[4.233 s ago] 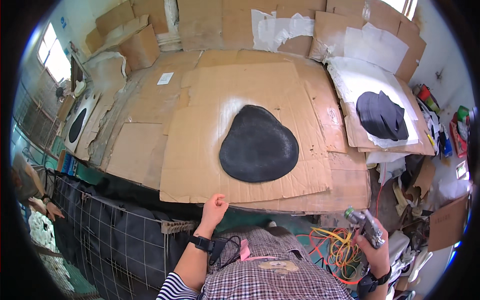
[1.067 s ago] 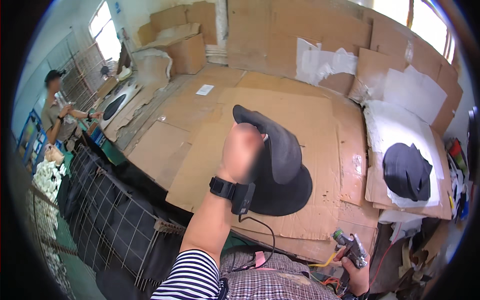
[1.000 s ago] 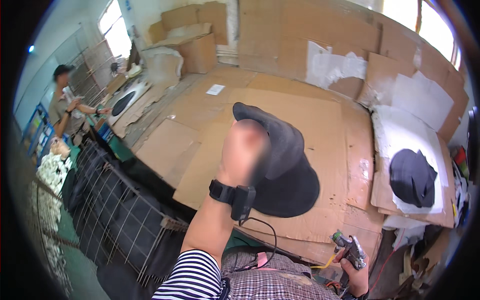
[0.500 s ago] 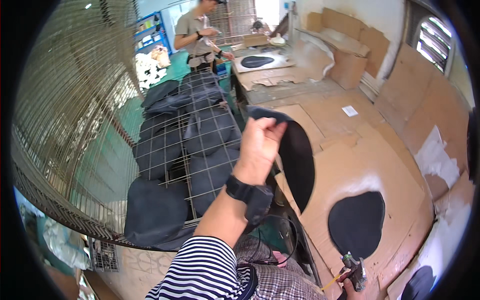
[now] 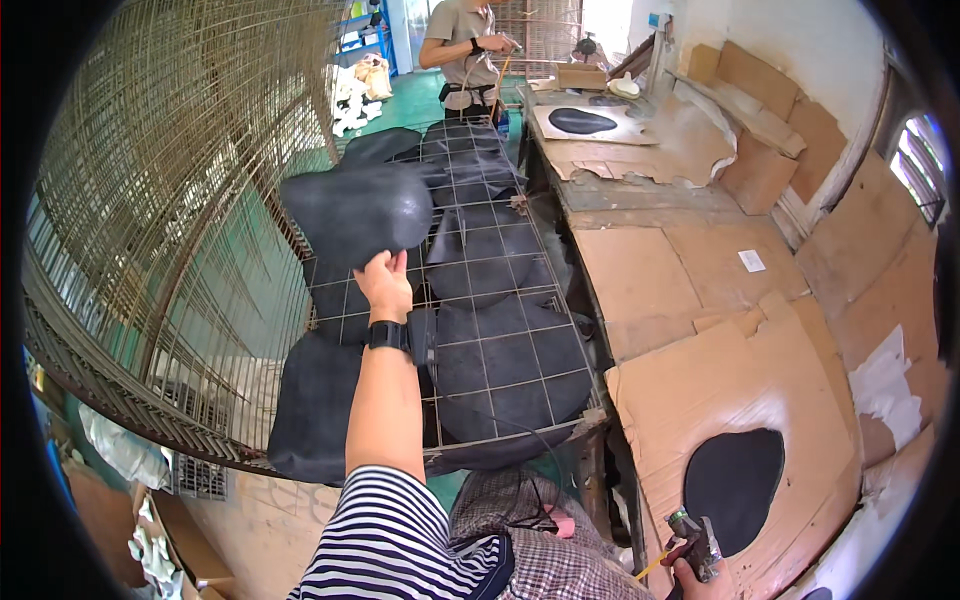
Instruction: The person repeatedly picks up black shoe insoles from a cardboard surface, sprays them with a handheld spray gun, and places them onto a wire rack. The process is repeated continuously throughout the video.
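Observation:
My left hand point(image 5: 385, 285) reaches out over a wire rack point(image 5: 588, 418), pinching the near edge of a rounded black sheet point(image 5: 360, 212). That sheet looks like leather or rubber; it is tilted and bulges slightly, above other dark sheets lying on or under the wires. My right hand point(image 5: 700, 584), partly cut off by the lower edge, grips a small spray gun point(image 5: 697, 548) with a thin yellow hose. Close beside the gun, another black sheet point(image 5: 735, 490) lies flat on a cardboard piece point(image 5: 650, 400).
Curved stacks of wire racks point(image 5: 200, 200) rise on the left. At the far end of the bench, a person point(image 5: 465, 50) stands near a black sheet point(image 5: 582, 121) on cardboard. Upright cardboard point(image 5: 860, 230) lines the right wall. A box point(image 5: 180, 530) stands at lower left.
My left hand has carried the black sheet from the bench edge leftward over the rack. My view has shifted too. The right hand still holds the spray gun beside the other sheet.

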A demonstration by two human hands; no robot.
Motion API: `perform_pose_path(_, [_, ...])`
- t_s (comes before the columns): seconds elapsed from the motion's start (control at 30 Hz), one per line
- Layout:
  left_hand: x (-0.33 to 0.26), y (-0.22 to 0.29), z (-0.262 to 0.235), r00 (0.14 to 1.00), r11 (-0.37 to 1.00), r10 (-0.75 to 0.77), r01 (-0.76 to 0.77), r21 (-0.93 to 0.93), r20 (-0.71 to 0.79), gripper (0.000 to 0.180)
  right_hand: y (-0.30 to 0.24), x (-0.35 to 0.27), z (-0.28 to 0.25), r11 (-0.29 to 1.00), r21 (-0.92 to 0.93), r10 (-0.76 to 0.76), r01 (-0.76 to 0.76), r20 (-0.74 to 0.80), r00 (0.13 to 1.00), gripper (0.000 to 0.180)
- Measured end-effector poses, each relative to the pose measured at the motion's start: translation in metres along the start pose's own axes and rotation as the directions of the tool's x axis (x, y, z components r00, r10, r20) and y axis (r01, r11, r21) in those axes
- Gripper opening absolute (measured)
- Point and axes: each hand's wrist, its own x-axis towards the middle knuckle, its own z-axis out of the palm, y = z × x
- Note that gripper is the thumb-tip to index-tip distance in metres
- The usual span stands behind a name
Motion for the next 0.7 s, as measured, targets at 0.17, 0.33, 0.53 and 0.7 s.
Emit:
perform_pose_path(0.17, [0.063, -0.049, -0.101, 0.865, 0.906, -0.423, 0.403, -0.128, -0.268, 0.046, -0.001, -0.001, 0.008, 0.999, 0.010, -0.033, 0.034, -0.038, 0.999, 0.022])
perform_pose_path(0.33, [0.041, -0.069, -0.107, 0.891, 0.933, -0.360, 0.345, -0.103, -0.275, 0.059, 0.014, -0.017, 0.002, 1.000, 0.027, 0.004, -0.002, -0.046, 0.999, 0.022])
perform_pose_path(0.53, [-0.056, -0.131, -0.043, 0.786, 0.786, -0.611, 0.616, -0.048, 0.090, 0.030, 0.025, -0.033, -0.013, 0.996, 0.073, -0.035, 0.052, -0.212, 0.977, 0.054])
perform_pose_path(0.7, [-0.179, -0.142, 0.007, 0.604, 0.653, -0.752, 0.738, 0.171, 0.264, 0.013, 0.063, -0.073, -0.043, 0.923, 0.245, -0.164, 0.296, -0.445, 0.880, 0.044])
